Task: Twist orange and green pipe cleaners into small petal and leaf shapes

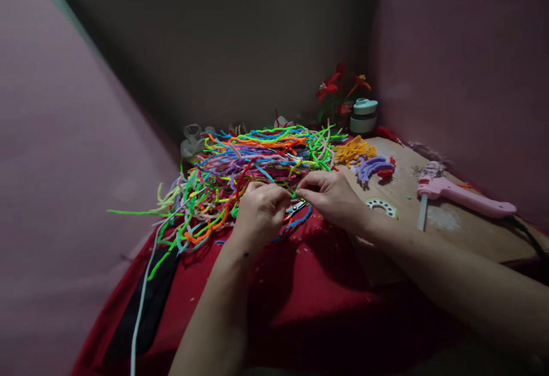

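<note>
Right between the two hands sits a small green piece [294, 195], and both hands meet on it. The left hand [261, 211] is curled, its fingertips pinched toward the right, and the right hand [332, 193] is pinched toward the left, so the fingertips of both almost touch. The green piece is very short in this view, and I cannot tell if it is a cut bit or the end of a longer wire; its long axis is also not clear. Both hands are equally near to it, each closed on it from its own side.

Just beyond the fingertips, away from the person, lies the big heap of colourful fuzzy wires [257, 158], with most strands running left to right. Just under the fingertips, on the red cloth [309, 273], lies a small metal cutter [295, 208], near a blue wire [295, 224].

Further to the right of the right hand, on the wooden board [463, 233], are a white ring [381, 206], a pink glue gun [458, 194], and small piles of yellow pieces [354, 150] and purple pieces [373, 167]. Behind them stand red flowers [332, 87] and a small jar [364, 115].
</note>
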`<state>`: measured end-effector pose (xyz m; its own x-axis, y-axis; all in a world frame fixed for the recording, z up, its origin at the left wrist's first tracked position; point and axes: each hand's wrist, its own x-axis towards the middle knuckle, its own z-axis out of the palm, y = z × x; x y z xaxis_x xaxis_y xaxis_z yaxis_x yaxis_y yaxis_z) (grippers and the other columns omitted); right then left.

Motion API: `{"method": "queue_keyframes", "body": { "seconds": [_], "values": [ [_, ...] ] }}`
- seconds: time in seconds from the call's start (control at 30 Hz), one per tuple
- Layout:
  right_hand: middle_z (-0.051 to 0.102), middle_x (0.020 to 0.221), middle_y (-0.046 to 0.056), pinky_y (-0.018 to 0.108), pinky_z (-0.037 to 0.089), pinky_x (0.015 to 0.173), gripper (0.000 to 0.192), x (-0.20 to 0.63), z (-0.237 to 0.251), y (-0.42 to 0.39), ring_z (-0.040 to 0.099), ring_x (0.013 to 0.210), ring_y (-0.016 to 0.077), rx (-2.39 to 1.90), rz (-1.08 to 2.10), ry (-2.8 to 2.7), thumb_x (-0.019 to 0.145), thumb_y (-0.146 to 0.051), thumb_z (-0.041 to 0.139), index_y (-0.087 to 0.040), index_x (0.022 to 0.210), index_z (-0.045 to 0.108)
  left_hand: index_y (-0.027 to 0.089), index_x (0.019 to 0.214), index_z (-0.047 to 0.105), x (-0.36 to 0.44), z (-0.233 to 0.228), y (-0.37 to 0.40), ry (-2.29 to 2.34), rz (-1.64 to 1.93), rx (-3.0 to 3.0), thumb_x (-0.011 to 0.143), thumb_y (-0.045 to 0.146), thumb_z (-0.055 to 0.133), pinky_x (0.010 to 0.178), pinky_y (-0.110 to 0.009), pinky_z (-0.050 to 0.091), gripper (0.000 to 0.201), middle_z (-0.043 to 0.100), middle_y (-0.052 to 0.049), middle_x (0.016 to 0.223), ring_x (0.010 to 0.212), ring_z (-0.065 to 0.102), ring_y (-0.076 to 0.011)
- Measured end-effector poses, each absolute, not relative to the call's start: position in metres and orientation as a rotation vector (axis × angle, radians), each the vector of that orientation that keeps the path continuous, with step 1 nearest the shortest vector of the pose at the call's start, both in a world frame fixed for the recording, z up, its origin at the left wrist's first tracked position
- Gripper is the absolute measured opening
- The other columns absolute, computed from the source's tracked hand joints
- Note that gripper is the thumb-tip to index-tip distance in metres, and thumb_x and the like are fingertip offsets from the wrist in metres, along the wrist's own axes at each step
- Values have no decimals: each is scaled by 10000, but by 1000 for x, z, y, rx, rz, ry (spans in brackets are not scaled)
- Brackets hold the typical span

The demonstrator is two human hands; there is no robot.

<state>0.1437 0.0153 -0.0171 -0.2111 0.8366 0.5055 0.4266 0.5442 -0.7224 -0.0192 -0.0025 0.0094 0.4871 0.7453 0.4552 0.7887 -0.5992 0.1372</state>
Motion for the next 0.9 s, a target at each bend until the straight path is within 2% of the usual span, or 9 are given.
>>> {"method": "queue_keyframes", "body": {
  "seconds": [0.13,0.23,0.33,0.4,0.47,0.63,0.73,0.8,0.9],
  "values": [
    [543,604,-6,258,373,608,100,148,-13,24,498,629,125,-1000,925,-1722,652,-203,630,-157,564,622,189,675,627,-25,12,-1,-1263,-788,-2719,803,157,514,792,-298,378,173,656,2,667,666,554,-130],
    [531,591,-20,252,359,566,91,149,-15,27,466,575,107,-979,1156,-1719,678,-232,616,-152,634,619,186,689,621,-28,10,2,-1192,-729,-2695,802,124,490,820,-315,369,184,650,1,666,651,546,-128],
    [579,712,7,268,391,630,92,148,-14,25,505,665,126,-968,973,-1786,671,-178,629,-152,758,642,189,719,618,-30,8,4,-1126,-651,-2685,796,110,488,855,-327,358,170,651,0,691,654,545,-126],
    [605,782,31,299,392,727,90,148,-12,23,522,770,153,-938,701,-1903,669,-152,643,-165,753,671,189,714,610,-31,6,5,-1097,-601,-2680,801,111,484,866,-331,355,172,647,-1,696,648,542,-124],
    [628,758,33,308,376,755,70,148,-11,22,528,772,158,-928,594,-2039,699,-152,629,-179,699,694,184,699,603,-30,5,5,-1076,-546,-2669,808,118,479,866,-337,358,178,636,-5,682,638,539,-125],
    [505,481,-20,253,287,506,194,147,-14,24,411,486,98,-1083,1002,-2030,734,-223,581,-150,565,643,178,715,625,-24,4,3,-1055,-472,-2622,809,115,464,925,-400,348,197,620,-27,659,670,564,-151],
    [508,501,-28,239,302,508,178,145,-16,23,414,496,91,-996,1157,-1784,711,-236,579,-146,561,608,194,897,636,-20,6,0,-1101,-717,-2469,803,163,512,1001,-454,288,158,659,-72,920,924,575,-207],
    [537,550,-22,237,336,547,161,143,-15,20,442,538,95,-954,1125,-1615,714,-246,572,-143,598,612,193,1022,602,-18,8,-3,-1222,-1060,-2257,788,220,564,990,-449,313,239,616,-100,1074,1061,517,-241],
    [543,582,-20,235,356,568,158,141,-12,14,453,564,96,-921,1088,-1441,724,-263,573,-144,628,612,176,946,599,-16,8,-5,-1590,-1685,-2067,781,299,587,806,-349,448,206,620,-76,919,872,568,-195]
  ]
}}
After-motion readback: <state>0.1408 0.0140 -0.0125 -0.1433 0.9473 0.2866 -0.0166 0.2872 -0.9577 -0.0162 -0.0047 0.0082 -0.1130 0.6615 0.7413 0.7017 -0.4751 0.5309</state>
